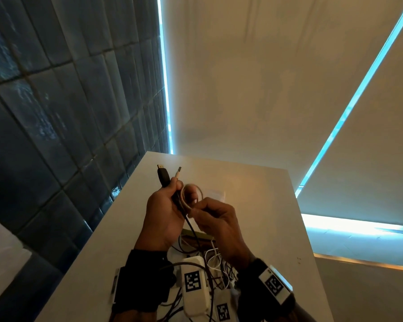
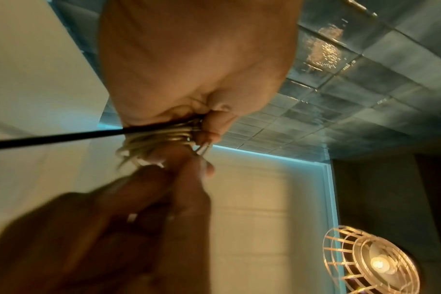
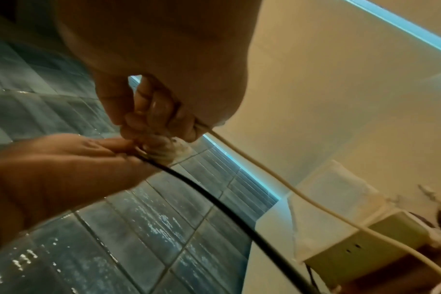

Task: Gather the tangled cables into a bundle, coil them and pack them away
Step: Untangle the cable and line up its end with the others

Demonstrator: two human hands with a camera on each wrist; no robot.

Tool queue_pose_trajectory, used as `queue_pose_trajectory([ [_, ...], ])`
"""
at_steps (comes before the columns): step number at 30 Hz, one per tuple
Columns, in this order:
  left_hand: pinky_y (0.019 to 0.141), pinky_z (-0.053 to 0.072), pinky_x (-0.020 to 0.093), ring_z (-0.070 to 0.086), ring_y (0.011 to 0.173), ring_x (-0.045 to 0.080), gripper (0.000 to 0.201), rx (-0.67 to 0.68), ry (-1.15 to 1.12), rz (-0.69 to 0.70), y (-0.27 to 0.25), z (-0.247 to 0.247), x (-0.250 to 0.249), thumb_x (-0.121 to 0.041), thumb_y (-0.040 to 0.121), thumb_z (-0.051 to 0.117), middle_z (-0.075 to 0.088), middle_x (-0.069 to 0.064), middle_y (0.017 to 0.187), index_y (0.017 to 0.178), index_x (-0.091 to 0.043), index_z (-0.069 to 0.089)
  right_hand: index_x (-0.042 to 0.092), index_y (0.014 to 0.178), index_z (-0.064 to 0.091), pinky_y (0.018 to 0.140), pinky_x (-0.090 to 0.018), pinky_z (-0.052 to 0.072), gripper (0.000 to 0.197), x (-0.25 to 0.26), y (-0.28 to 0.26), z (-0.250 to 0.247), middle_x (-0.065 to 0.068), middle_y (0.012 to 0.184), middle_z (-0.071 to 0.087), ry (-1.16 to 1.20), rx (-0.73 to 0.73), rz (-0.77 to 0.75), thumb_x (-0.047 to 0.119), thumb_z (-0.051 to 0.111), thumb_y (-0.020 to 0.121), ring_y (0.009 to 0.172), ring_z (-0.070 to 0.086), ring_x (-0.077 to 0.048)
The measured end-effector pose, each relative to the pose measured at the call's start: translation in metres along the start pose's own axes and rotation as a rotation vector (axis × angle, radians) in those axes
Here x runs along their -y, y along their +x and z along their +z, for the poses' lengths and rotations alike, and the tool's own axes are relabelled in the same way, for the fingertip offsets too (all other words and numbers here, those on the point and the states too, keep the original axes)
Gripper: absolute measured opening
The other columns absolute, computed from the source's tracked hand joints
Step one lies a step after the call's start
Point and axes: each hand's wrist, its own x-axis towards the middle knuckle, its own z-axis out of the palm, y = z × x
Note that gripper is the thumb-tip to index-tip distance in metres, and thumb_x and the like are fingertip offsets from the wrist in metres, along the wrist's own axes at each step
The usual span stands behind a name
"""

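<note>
My left hand is raised above the white table and grips a black cable with a black USB plug and a white cable's plug, both sticking up past the fingers. Loops of the white cable are wound round its fingers; the coil shows close up in the left wrist view. My right hand pinches the white cable just right of the coil. Both cables trail down to a tangle of cables on the table.
An open box sits on the table under the hands. Dark tiled wall runs along the left. A pale blind hangs behind the table. A wire lamp shows overhead in the left wrist view.
</note>
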Motion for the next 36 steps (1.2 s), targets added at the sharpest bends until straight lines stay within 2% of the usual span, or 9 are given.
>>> queue_pose_trajectory([
  [2, 0.061, 0.046, 0.029, 0.051, 0.057, 0.017, 0.034, 0.066, -0.125, -0.002, 0.000, 0.000, -0.005, -0.025, 0.101, 0.033, 0.053, 0.004, 0.062, 0.074, -0.012, 0.046, -0.004, 0.075, 0.062, 0.044, -0.023, 0.021, 0.013, -0.007, -0.004, -0.005, -0.013, 0.059, 0.033, 0.042, -0.013, 0.089, 0.001, 0.059, 0.086, 0.048, 0.027, -0.014],
  [7, 0.045, 0.031, 0.021, 0.031, 0.045, 0.007, 0.033, 0.126, -0.141, 0.061, -0.001, -0.001, -0.006, -0.025, 0.101, 0.034, 0.041, -0.004, 0.058, 0.071, -0.016, 0.045, -0.004, 0.083, 0.066, 0.055, -0.022, 0.043, 0.017, -0.032, -0.009, -0.016, 0.004, 0.053, 0.049, 0.001, -0.040, 0.191, 0.004, 0.056, 0.093, 0.045, 0.042, -0.005],
  [11, 0.044, 0.027, 0.021, 0.028, 0.044, 0.007, 0.033, 0.110, -0.074, 0.101, -0.002, -0.001, -0.007, -0.025, 0.101, 0.034, 0.040, -0.005, 0.056, 0.070, -0.016, 0.044, -0.001, 0.082, 0.070, 0.066, -0.029, 0.056, 0.015, -0.070, -0.013, -0.032, 0.001, 0.070, 0.070, -0.060, -0.125, 0.244, 0.003, 0.059, 0.091, 0.069, 0.069, -0.015],
  [14, 0.043, 0.025, 0.021, 0.027, 0.043, 0.006, 0.033, 0.101, -0.037, 0.095, -0.002, -0.004, -0.007, -0.025, 0.101, 0.035, 0.039, -0.005, 0.056, 0.070, -0.016, 0.044, 0.012, 0.073, 0.075, 0.077, -0.040, 0.056, 0.021, -0.105, -0.018, -0.045, -0.005, 0.075, 0.072, -0.241, -0.154, 0.260, 0.008, 0.062, 0.089, 0.078, 0.069, -0.021],
  [19, 0.041, 0.025, 0.021, 0.028, 0.040, 0.006, 0.034, 0.085, -0.005, 0.069, -0.003, -0.003, -0.005, -0.024, 0.101, 0.034, 0.039, -0.005, 0.054, 0.070, -0.015, 0.044, 0.020, 0.065, 0.074, 0.064, -0.013, 0.046, 0.027, -0.136, -0.026, -0.053, 0.006, 0.067, 0.070, -0.462, -0.204, 0.371, 0.008, 0.064, 0.086, 0.065, 0.061, 0.001],
  [22, 0.040, 0.025, 0.021, 0.028, 0.039, 0.006, 0.034, 0.047, 0.025, 0.021, -0.002, -0.003, 0.001, -0.023, 0.101, 0.034, 0.038, -0.004, 0.053, 0.070, -0.015, 0.043, 0.014, 0.071, 0.075, 0.068, -0.027, 0.053, 0.017, -0.141, -0.019, -0.056, -0.003, 0.072, 0.072, -0.472, -0.313, 0.408, 0.011, 0.065, 0.085, 0.071, 0.067, -0.015],
  [25, 0.040, 0.023, 0.021, 0.027, 0.039, 0.006, 0.033, 0.007, 0.048, 0.018, 0.000, -0.005, 0.000, -0.022, 0.101, 0.034, 0.038, -0.004, 0.053, 0.070, -0.015, 0.043, 0.012, 0.074, 0.073, 0.065, -0.040, 0.053, 0.013, -0.120, 0.002, -0.056, -0.005, 0.071, 0.070, -0.385, -0.467, 0.321, 0.015, 0.067, 0.084, 0.067, 0.063, -0.018],
  [28, 0.040, 0.024, 0.021, 0.028, 0.039, 0.007, 0.033, -0.028, 0.067, 0.004, 0.002, -0.004, 0.002, -0.020, 0.101, 0.033, 0.039, -0.002, 0.054, 0.070, -0.014, 0.042, 0.012, 0.079, 0.072, 0.054, -0.027, 0.043, 0.010, -0.080, 0.019, -0.045, 0.005, 0.063, 0.063, -0.257, -0.502, 0.140, 0.016, 0.067, 0.087, 0.057, 0.051, -0.009],
  [36, 0.062, 0.043, 0.030, 0.058, 0.054, 0.016, 0.029, -0.165, 0.088, 0.027, 0.005, 0.000, 0.010, -0.020, 0.101, 0.040, 0.065, 0.005, 0.057, 0.080, -0.006, 0.055, 0.003, 0.082, 0.068, 0.046, -0.018, 0.033, 0.011, -0.006, 0.009, -0.005, 0.010, 0.059, 0.054, -0.117, -0.216, -0.092, 0.006, 0.062, 0.090, 0.051, 0.040, -0.004],
])
